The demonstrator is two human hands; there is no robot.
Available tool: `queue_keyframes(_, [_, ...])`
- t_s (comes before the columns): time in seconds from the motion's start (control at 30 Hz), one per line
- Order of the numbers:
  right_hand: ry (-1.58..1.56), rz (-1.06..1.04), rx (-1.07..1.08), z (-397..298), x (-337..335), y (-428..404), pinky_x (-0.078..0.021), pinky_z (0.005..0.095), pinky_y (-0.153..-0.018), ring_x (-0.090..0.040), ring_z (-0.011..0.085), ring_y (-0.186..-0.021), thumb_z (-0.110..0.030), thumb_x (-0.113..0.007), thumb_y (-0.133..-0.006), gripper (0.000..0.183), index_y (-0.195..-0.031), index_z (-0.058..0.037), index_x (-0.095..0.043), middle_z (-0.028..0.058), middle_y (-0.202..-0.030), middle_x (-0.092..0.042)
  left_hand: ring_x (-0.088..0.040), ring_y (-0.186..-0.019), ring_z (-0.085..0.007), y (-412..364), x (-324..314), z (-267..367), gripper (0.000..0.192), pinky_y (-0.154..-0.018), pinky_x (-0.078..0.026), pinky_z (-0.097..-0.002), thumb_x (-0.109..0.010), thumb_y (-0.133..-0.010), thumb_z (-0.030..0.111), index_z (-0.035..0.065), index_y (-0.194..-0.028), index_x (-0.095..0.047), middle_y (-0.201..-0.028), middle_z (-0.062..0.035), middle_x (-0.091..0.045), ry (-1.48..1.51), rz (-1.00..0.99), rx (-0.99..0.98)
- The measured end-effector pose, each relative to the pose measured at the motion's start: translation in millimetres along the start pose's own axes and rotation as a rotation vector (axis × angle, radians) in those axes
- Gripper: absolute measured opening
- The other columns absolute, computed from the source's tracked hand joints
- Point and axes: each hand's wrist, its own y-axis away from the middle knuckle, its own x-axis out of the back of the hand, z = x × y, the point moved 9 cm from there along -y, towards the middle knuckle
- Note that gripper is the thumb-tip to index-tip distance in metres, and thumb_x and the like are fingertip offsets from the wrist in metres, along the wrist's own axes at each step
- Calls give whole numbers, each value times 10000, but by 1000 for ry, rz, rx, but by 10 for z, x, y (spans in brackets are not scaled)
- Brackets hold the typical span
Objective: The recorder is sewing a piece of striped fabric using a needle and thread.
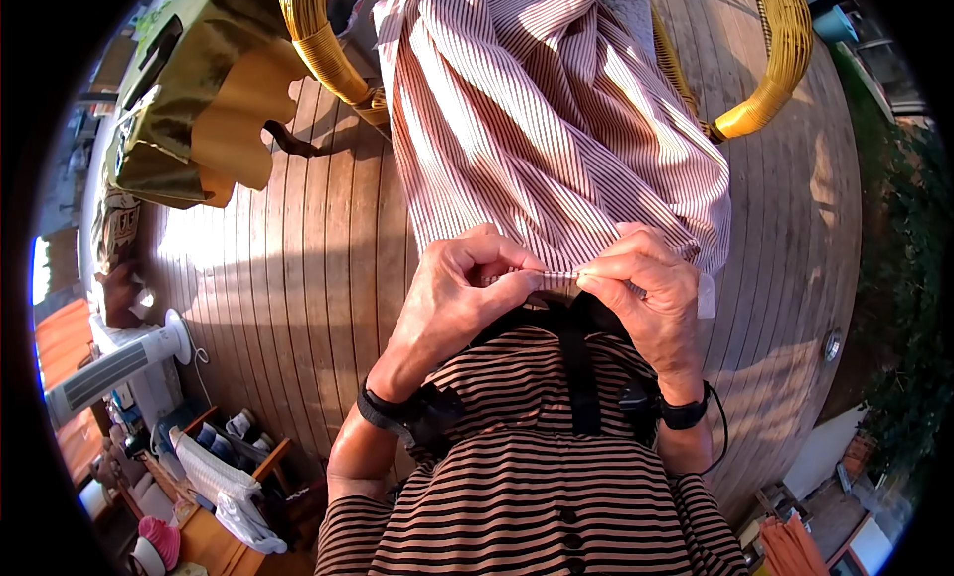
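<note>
A large striped cloth (522,144), white with dark stripes, hangs in folds before me. Its near edge is pinched between the fingertips of my left hand (469,293) and my right hand (648,285). A short stretch of folded hem (557,279) shows between the two grips, pulled level across. Beside my right wrist, a small white tag (706,296) hangs at the cloth's right side. The far part of the cloth runs out at the top of the view.
Curved rattan arms (771,76) of a chair flank the cloth over a plank deck (298,263). At left stand a table with a gold-brown cover (223,121), a tower fan (119,367) and a shoe rack (272,460). Plants (913,293) grow past the deck's right edge.
</note>
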Motion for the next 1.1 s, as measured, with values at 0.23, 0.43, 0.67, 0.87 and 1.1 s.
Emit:
queue_keyframes(0.23, [23, -7, 25, -12, -30, 11, -453, 303, -739, -605, 145, -723, -100, -804, -770, 91, -829, -82, -736, -9, -759, -656, -526, -609, -8, -11, -145, 23, 119, -541, -404, -194, -702, -836, 92, -8, -898, -722, -709, -1, -662, 77, -11, 44])
queue_keyframes(0.43, [24, 8, -2, 26, -18, 28, -454, 290, -724, -592, 142, -712, -94, -805, -777, 93, -839, -87, -737, -11, -761, -654, -412, -577, -30, 21, -49, 135, 97, -538, -344, -227, -644, -788, 39, 6, -858, -702, -643, 55, -522, -246, 63, -41])
queue_keyframes(0.67, [-31, 24, -54, 87, 21, 36, -454, 271, -678, -584, 124, -704, -88, -808, -783, 93, -849, -83, -742, -12, -758, -664, -537, -665, -74, 31, 84, 44, 81, -628, -453, -249, -648, -792, 41, -5, -841, -694, -791, -26, -608, 6, 111, -124])
queue_keyframes(0.87, [25, -6, -17, 41, -23, 34, -464, 288, -673, -589, 139, -707, -81, -802, -783, 88, -833, -80, -730, -6, -764, -665, -643, -761, -78, -19, -175, 43, 138, -725, -528, -238, -670, -825, 42, -7, -930, -744, -824, -28, -664, 73, -16, -47])
queue_keyframes(1.1, [69, 4, 3, 31, -10, 28, -474, 311, -751, -608, 176, -731, -72, -797, -776, 104, -848, -82, -723, -4, -768, -653, -543, -593, -51, -53, -192, 167, 139, -556, -438, -253, -673, -794, 93, 3, -888, -719, -651, -40, -621, -223, 12, -61])
